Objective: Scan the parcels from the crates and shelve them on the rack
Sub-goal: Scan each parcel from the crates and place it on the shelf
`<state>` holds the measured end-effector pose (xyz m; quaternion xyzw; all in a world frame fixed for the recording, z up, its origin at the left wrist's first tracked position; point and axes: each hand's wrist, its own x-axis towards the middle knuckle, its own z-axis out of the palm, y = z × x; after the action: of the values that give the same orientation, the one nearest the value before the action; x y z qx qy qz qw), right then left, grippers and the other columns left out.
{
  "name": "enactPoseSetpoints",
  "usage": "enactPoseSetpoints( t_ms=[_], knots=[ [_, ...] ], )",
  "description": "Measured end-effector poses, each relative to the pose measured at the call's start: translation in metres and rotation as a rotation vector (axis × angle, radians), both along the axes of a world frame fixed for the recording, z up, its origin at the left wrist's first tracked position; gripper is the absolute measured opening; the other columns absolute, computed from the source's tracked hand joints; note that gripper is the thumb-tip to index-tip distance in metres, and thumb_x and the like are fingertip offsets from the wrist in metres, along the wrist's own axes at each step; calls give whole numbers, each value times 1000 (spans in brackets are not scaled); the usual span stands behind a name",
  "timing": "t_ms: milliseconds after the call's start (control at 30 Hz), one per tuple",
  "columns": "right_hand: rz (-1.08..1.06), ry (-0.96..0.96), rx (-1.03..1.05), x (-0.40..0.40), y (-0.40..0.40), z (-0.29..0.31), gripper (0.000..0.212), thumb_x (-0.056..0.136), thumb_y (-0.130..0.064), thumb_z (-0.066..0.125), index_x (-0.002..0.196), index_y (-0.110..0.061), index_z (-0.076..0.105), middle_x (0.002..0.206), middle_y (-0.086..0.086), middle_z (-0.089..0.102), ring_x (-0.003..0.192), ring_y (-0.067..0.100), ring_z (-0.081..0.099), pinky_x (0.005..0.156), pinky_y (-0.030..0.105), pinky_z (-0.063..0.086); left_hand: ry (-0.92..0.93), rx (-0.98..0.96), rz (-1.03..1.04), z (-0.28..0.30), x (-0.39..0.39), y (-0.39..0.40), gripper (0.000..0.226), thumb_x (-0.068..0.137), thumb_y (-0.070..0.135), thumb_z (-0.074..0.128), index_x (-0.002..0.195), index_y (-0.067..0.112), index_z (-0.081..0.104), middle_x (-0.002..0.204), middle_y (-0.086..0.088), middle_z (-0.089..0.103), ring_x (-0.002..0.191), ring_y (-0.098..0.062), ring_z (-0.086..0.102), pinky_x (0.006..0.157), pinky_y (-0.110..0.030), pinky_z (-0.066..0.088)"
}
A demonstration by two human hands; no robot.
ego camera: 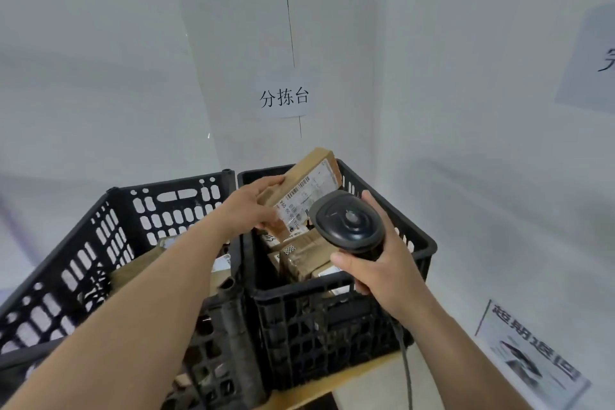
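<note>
A flat brown cardboard parcel (301,191) is gripped by the left hand (251,205) above the right black plastic crate (416,243), while the black handheld scanner (349,221) is clasped in the right hand (382,271). More parcels remain in both crates; shelving is judged hardly begun.

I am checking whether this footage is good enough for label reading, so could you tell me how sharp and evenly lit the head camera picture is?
Head view: soft, even light with no glare; wide-angle bending bows the wall seam; the parcel in the left hand shows a barcode too soft to read; the scanner in the right hand is fairly sharp; the floor notice is smeared.
</note>
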<state>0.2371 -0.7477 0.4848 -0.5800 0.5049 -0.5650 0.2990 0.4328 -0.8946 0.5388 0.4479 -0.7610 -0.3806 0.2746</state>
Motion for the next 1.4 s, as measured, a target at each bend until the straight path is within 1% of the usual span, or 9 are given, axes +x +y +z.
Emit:
enactPoseSetpoints(
  t_ms=[133,267,667,867,1033,1133,1267,1333,1400],
  knots=[
    [-28,-17,12,9,22,1,93,81,-10,78,126,-70,22,120,3,62,53,2,59,52,20,49,-64,-62,-13,3,9,6,43,91,10,63,123,37,56,105,1,67,94,-14,64,93,-42,52],
    [-82,-11,5,19,35,0,93,81,-11,78,126,-70,22,123,-7,60,53,2,59,53,21,50,-48,-68,-57,5,13,7,37,94,14,59,123,38,57,104,2,70,98,-15,66,96,-44,50],
    [-158,-69,10,53,40,5,89,80,-11,78,122,-70,27,117,0,64,54,3,58,53,24,50,-46,-80,-121,12,33,5,35,96,14,56,121,39,57,108,1,71,100,-17,65,92,-46,53],
    [-166,-72,23,59,41,4,95,81,-10,77,144,-57,24,107,5,64,53,11,54,53,24,50,-10,-48,-142,11,39,7,36,96,11,57,116,41,57,111,0,70,105,-18,65,94,-46,52],
    [-191,-63,7,64,46,5,94,80,-12,79,130,-69,23,114,-4,64,55,5,58,54,23,51,-10,-35,-153,10,42,13,36,97,13,55,117,42,55,114,0,68,105,-17,64,93,-43,54],
    [-266,-81,-20,64,46,2,96,78,-17,81,123,-76,20,123,-17,59,76,8,62,63,28,56,58,-3,-157,9,41,21,39,99,12,50,130,36,50,116,1,67,106,-16,65,90,-38,56],
    [-402,-34,-50,65,49,4,107,75,-26,84,145,-63,13,113,-49,50,114,8,59,99,53,51,257,54,-118,-2,31,37,44,101,15,46,142,32,42,111,7,70,99,-13,68,88,-37,57],
    [-479,-7,-82,64,52,6,109,77,-21,84,150,-55,11,109,-49,49,114,-4,54,102,47,50,392,138,-111,-9,22,49,43,102,17,45,142,33,41,112,8,71,101,-12,68,88,-38,57],
    [-558,-4,-120,63,57,6,108,76,-20,84,148,-57,12,113,-44,47,108,-19,51,103,28,49,502,217,-125,-15,10,64,41,103,17,43,141,33,42,114,6,70,98,-12,69,82,-35,58]
  ],
)
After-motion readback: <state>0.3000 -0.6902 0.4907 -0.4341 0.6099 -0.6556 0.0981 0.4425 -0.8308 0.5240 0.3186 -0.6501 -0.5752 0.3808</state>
